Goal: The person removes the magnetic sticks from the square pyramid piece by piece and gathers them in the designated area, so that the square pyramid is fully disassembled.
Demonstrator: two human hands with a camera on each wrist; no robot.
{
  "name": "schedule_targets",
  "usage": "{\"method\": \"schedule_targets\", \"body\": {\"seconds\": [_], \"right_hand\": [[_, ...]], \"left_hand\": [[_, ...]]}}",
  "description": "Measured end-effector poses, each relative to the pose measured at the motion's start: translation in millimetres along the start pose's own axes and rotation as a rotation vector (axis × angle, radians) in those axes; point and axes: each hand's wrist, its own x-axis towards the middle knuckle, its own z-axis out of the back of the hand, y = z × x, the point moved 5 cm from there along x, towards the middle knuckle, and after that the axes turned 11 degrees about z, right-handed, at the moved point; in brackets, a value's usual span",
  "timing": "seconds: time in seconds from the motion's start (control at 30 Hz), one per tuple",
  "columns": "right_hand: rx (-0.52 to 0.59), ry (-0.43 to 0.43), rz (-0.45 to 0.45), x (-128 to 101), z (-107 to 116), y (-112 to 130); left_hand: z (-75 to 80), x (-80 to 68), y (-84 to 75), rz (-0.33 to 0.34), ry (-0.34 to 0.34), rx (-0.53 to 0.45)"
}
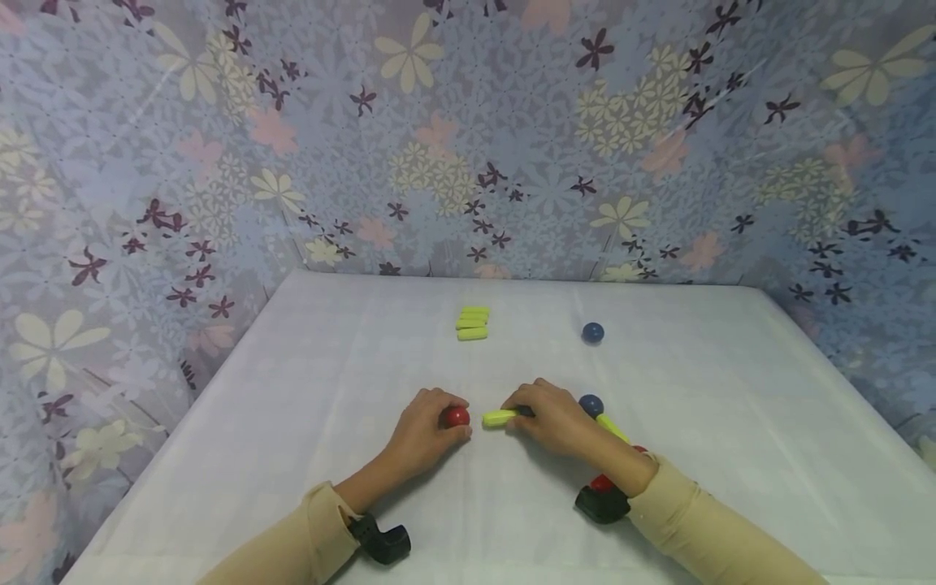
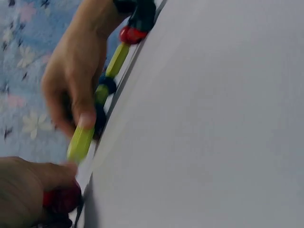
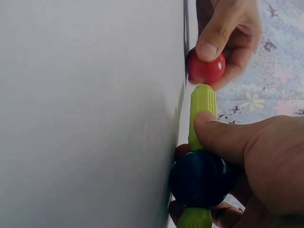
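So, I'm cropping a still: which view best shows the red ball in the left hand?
Right wrist: the red ball looks large and clear there. Head shows it small; left wrist, blurred and partly hidden.

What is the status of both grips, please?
Left grip pinches glossy red ball. Right grip holds ribbed yellow-green stick. Nothing visible in gap between.

left grip (image 1: 424,432): curled, pinching; forearm toward 8 o'clock | right grip (image 1: 552,416): curled, pinching; forearm toward 4 o'clock
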Motion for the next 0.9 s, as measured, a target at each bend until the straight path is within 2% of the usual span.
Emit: {"method": "schedule_targets", "body": {"seconds": [0.07,0.17,0.3,0.4,0.53,0.73,0.8,0.9], "right_hand": [[0.005,-0.003,-0.006,-1.0,1.3,-1.0],[0.015,-0.004,-0.003,-1.6,2.3,-2.0],[0.03,-0.002,0.007,-1.6,1.7,-2.6],[0.039,-0.006,0.021,-1.8,1.0,-2.5],[0.051,-0.012,0.04,-3.6,1.1,-3.7],[0.045,-0.029,0.087,-5.9,1.8,-2.3],[0.036,-0.042,0.103,-6.5,2.4,-2.1],[0.014,-0.053,0.118,-6.8,2.9,-2.9]], "left_hand": [[2.6,0.6,5.6,0.024,0.001,-0.023],[4.4,3.3,9.7,0.025,0.007,-0.059],[3.1,18.1,7.9,0.02,0.003,-0.094],[1.6,40.5,0.9,-0.003,-0.021,-0.096],[-3.3,81.1,-17.1,-0.027,-0.047,-0.034],[-15.5,141.1,-37.9,0.035,-0.038,0.128],[-21.0,155.1,-41.3,0.05,-0.021,0.187],[-28.4,167.5,-44.6,0.053,-0.001,0.258]]}}
